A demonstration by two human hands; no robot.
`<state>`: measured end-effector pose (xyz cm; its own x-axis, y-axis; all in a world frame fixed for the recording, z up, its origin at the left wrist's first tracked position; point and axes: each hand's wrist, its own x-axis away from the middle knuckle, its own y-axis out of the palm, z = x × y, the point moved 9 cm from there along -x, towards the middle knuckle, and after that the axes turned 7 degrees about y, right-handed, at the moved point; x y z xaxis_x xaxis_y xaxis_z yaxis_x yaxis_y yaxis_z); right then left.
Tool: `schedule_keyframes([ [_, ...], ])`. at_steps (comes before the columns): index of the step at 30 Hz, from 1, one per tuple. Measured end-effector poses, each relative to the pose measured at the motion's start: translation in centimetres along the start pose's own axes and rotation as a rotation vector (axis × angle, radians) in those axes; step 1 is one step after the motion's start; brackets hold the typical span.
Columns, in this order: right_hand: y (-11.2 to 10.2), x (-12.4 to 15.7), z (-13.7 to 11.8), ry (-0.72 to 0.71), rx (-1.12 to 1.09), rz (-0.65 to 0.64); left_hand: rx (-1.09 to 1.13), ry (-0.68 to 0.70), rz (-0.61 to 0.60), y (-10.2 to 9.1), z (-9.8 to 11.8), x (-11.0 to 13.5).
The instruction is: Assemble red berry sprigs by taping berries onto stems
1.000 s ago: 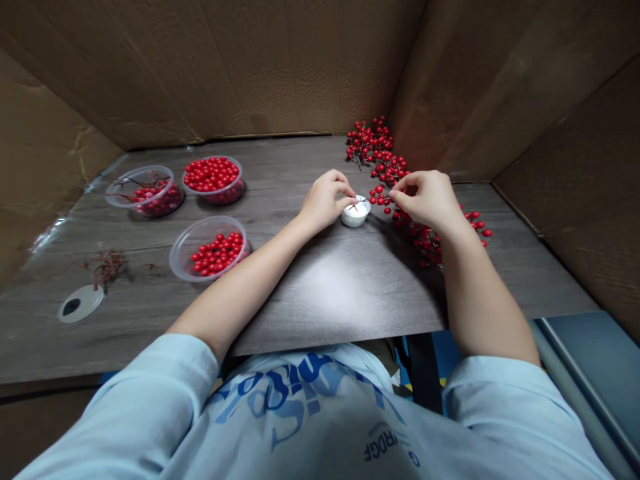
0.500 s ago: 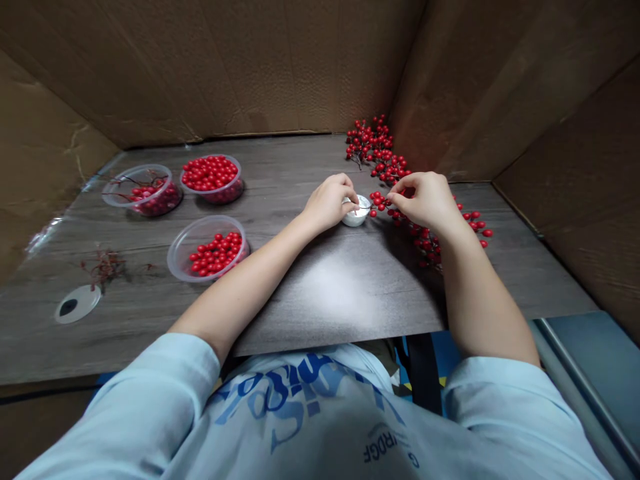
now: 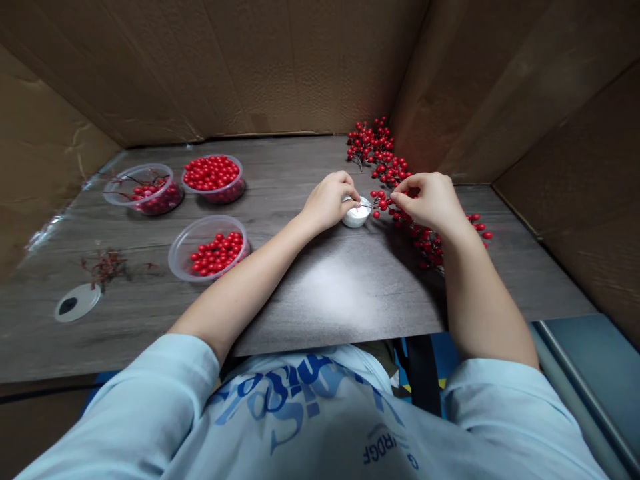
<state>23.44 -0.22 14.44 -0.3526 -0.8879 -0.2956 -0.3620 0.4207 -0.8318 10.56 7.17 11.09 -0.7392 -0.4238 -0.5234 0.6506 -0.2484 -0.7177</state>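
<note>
My left hand [image 3: 327,201] curls around a small white cup [image 3: 356,215] at mid-table, fingertips on its rim. My right hand [image 3: 431,200] pinches a sprig of red berries [image 3: 381,201] whose thin stem reaches over the cup. Behind and under that hand lies a long pile of red berry branches [image 3: 380,152] running along the right side of the table.
Three clear plastic bowls stand at the left: one with berries and twigs [image 3: 141,189], one full of loose berries [image 3: 213,177], one partly filled [image 3: 209,247]. Bare twigs [image 3: 107,265] and a round lid [image 3: 77,302] lie at far left. Cardboard walls [image 3: 500,87] enclose the dark wooden table [image 3: 325,293].
My left hand has closed in over the white cup. My right hand has brought the berry sprig a little nearer to the cup.
</note>
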Motion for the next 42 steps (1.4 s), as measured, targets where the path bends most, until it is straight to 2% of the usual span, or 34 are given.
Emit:
schedule_keyframes([
  [16,0.6,0.1,0.1,0.075,0.033,-0.052,0.004,-0.047,-0.049,1.3,-1.1,0.3],
  [29,-0.3,0.2,0.1,0.085,-0.068,0.000,0.035,-0.129,0.028,-1.2,-1.1,0.0],
  [35,-0.4,0.3,0.0,0.089,-0.223,-0.019,0.070,-0.133,0.033,-1.7,-1.2,0.1],
  [42,-0.4,0.3,0.8,0.185,-0.618,-0.072,0.189,-0.227,0.023,-2.2,-1.4,0.2],
])
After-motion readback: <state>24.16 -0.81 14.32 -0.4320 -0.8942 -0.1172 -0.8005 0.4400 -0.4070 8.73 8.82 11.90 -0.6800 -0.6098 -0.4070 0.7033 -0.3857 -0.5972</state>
